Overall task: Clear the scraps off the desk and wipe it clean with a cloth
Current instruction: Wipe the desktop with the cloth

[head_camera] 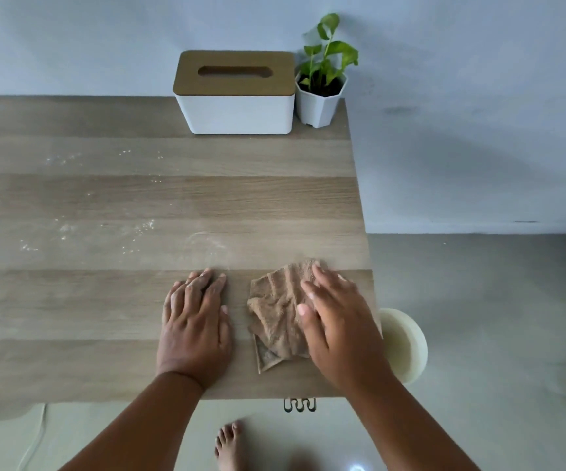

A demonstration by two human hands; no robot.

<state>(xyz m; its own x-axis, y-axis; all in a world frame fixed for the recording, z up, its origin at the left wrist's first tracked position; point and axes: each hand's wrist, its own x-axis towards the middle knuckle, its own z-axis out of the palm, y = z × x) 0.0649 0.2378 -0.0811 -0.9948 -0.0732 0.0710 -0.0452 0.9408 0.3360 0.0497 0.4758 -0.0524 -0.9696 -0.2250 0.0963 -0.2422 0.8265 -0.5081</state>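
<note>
Bare foot (227,443) on the floor sat nearest, below the table (104,317) edge. Right hand (339,331) lay flat on the cloth (276,311), fingers straight, pressing not pinching; grip was apart. Left hand (194,321) was flat on bare wood just beside the cloth, also apart, holding nothing, likely bracing. Cloth sat at the near right corner of the table: tan, ribbed terry, crumpled with a folded corner poking toward the near edge, partly under the palm. Judged step: wiping, early on. White powdery specks (70,229) were scattered across the left and middle of the table, well apart from the cloth, plus a faint smear (206,243) just beyond the left hand. To do it well: keep the palm flat with even pressure, sweep long overlapping strokes from the far left toward the right edge, where a pale round bin (405,341) seemed to sit below, good for catching crumbs. Refold cloth when loaded. Stay clear of the tissue box (235,93) and the potted plant (322,83) at the far edge; plant looked light and tippable.
</note>
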